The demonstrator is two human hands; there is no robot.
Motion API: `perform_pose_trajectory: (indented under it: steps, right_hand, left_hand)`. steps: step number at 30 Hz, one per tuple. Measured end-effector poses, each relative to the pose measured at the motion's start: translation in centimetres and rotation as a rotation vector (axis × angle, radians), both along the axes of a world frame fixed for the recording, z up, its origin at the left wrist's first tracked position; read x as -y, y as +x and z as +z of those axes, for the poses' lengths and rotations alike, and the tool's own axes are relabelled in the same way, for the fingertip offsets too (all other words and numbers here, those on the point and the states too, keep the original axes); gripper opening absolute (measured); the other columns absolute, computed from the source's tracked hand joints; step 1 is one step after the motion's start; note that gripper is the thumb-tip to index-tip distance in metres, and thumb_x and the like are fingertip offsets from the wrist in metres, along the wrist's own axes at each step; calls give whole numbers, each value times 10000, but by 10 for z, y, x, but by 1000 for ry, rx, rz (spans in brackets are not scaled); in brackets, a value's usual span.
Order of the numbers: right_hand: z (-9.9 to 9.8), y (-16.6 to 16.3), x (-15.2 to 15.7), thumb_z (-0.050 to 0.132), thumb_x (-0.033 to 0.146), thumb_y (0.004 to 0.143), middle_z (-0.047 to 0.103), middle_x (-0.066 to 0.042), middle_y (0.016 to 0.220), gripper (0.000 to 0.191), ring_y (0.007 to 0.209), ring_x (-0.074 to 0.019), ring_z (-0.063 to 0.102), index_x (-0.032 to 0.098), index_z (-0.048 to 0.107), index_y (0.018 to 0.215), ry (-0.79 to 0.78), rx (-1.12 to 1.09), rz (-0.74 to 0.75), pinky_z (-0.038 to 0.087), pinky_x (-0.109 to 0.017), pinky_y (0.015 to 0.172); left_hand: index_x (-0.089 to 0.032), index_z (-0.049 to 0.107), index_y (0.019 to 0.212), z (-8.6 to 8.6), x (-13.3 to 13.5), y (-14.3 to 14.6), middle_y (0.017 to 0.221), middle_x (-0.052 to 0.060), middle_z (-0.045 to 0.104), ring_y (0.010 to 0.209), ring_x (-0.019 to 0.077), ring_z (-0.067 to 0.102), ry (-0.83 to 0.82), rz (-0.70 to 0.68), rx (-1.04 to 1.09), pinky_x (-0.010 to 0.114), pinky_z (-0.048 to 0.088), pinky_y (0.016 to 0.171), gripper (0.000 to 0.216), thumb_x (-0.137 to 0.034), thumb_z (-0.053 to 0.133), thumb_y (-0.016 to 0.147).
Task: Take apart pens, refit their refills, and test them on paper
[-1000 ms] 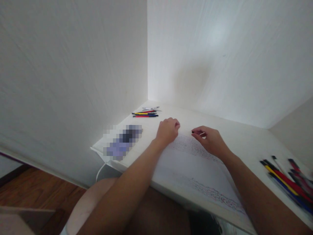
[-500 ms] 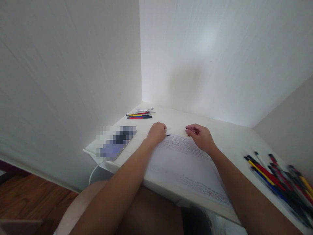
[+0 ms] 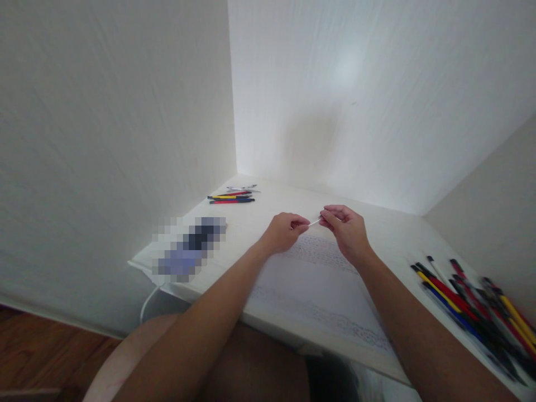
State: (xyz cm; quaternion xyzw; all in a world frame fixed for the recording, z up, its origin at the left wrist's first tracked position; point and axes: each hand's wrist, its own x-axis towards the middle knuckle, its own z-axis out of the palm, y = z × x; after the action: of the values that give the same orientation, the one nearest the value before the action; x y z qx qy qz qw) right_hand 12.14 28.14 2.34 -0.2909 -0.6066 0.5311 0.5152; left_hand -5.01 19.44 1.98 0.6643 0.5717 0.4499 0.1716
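My left hand (image 3: 286, 230) and my right hand (image 3: 345, 229) meet just above the far edge of a written sheet of paper (image 3: 310, 285) on a white desk (image 3: 389, 237). Both hands are closed in a pinch on a thin pale stick (image 3: 315, 221), perhaps a pen refill, which spans the small gap between their fingertips. I cannot tell whether anything else is in either hand.
A small group of pens (image 3: 232, 196) lies at the desk's far left corner. A large pile of coloured pens (image 3: 473, 304) lies at the right. A blurred-out flat object (image 3: 188, 248) sits near the left edge. White walls close the desk on three sides.
Both hands lifted off the paper and came together. They now pinch a thin pale stick between them; a dark tip was at each hand before.
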Motion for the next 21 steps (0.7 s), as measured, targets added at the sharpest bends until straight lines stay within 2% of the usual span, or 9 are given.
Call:
perform_pose_trajectory:
  steps: [7,14,21]
  right_hand:
    - [3,0,4,869,367,682,708,-77,819,350,743,-211,692,156,704,908,34,33,-38,590,-458,867]
    - [2,-1,7,858,389,716,720,-88,824,338,763,-223,697,154,722,918,82,95,-24,587,-480,884]
    - [2,-2,12,850,441,739,737,-111,896,366,792,-249,716,148,753,937,118,174,23,597,-479,852]
  left_hand:
    - [-159,768,968,-4,-1,-2,898,52,764,758,138,658,-5,6,81,286,517,750,166,-217,628,901]
    - [-147,754,1001,-2,1,0,931,72,753,733,125,644,-56,-16,148,275,538,719,185,-228,617,908]
    - [-100,708,1064,-1,1,3,925,90,736,639,104,645,-67,-62,327,210,533,541,208,-201,599,919]
